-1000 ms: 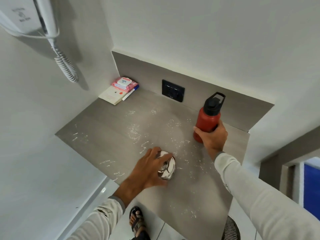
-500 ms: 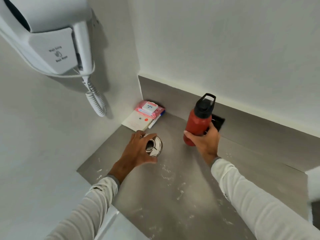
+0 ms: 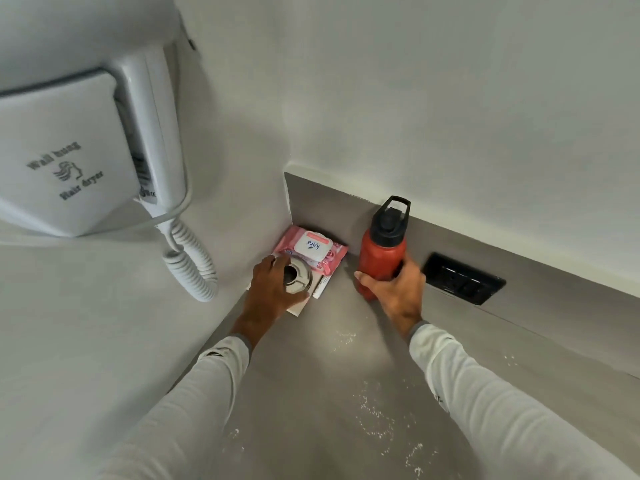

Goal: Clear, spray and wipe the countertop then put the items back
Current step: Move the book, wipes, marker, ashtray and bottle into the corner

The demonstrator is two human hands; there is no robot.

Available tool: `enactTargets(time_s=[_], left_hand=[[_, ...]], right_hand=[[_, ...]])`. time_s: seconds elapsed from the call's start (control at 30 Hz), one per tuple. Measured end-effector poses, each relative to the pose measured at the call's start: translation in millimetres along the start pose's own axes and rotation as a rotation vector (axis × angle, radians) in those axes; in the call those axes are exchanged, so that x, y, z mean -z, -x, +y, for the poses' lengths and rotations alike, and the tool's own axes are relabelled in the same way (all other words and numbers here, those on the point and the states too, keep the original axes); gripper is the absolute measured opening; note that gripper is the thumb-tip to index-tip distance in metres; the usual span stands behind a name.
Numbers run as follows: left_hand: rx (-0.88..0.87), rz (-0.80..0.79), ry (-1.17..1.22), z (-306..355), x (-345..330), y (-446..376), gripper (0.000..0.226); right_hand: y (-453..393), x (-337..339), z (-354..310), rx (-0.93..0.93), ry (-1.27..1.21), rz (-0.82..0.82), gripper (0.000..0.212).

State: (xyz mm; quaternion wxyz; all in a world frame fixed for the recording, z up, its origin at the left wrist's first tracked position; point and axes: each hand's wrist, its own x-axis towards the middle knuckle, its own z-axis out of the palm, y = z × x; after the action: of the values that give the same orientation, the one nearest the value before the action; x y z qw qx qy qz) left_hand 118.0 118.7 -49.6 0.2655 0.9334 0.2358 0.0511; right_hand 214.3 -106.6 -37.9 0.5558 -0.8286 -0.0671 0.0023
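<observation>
My right hand (image 3: 394, 289) grips a red water bottle (image 3: 381, 258) with a black cap, upright near the back of the grey countertop (image 3: 311, 393). My left hand (image 3: 272, 289) holds a small round white-and-metal object (image 3: 298, 277) over the back left corner. Under and behind it lie a pink pack of wet wipes (image 3: 311, 251), a white notepad (image 3: 298, 309) and a pen (image 3: 320, 289). White specks and smears are scattered over the countertop surface in front of my arms.
A white wall-hung hair dryer (image 3: 79, 157) with a coiled cord (image 3: 190, 268) sits on the left wall, close above the corner. A black socket panel (image 3: 462, 284) is set in the grey backsplash to the right of the bottle.
Both hands have moved from the counter's front toward the back left corner, carrying the round object and the red bottle. The view has come closer to the corner.
</observation>
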Motion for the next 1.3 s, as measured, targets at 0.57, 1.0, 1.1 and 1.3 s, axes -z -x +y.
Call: enactTargets(time_s=[0.57, 1.0, 1.1, 1.3], left_hand=[[-0.199, -0.048, -0.31, -23, -4, -11, 0.085], [-0.275, 0.151, -0.385, 3, -2, 54, 0.076], [-0.339, 0.21, -0.411, 20, -14, 86, 0.066], [-0.425, 0.184, -0.491, 82, -53, 155, 0.059]], right_hand=[[-5, -37, -1, -0.005, -0.023, -0.122, 0.089], [58, 45, 18, 0.286, 0.738, -0.199, 0.085], [84, 82, 31, 0.354, 0.945, -0.212, 0.083], [121, 169, 60, 0.382, 1.083, -0.165, 0.081]])
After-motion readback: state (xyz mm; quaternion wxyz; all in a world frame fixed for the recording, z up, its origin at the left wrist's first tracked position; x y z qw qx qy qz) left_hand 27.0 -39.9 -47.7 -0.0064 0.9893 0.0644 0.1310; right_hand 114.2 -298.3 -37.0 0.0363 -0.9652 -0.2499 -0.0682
